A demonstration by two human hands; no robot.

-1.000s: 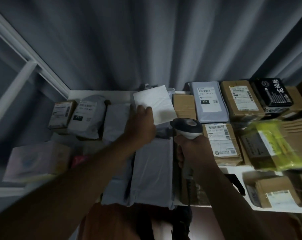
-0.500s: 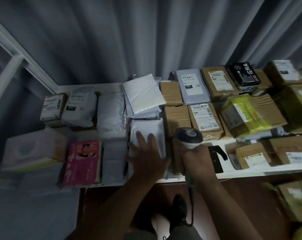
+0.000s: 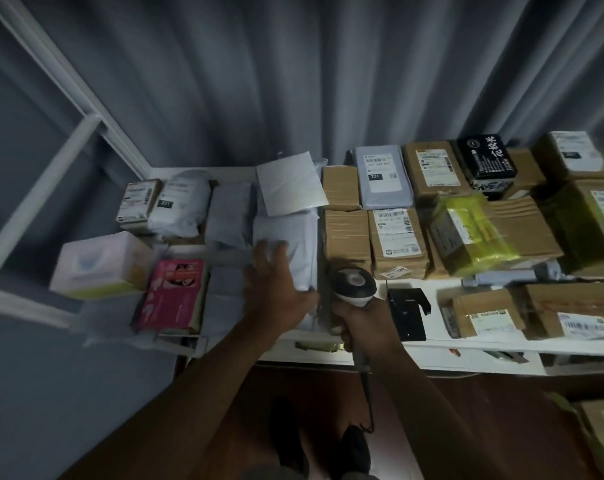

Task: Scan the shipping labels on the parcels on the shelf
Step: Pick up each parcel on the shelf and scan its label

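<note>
A right hand grips a scanner at the shelf edge, while the left hand, fingers spread, rests on a grey mailer among the labelled parcels.

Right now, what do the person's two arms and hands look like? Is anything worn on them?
Both forearms are bare as far as the frame shows them: no sleeve reaches into view. The left hand and the right hand wear no gloves. I see no watch, bracelet or ring, though the picture is dim and the left hand's fingers are blurred, so a small ring could be missed.
</note>
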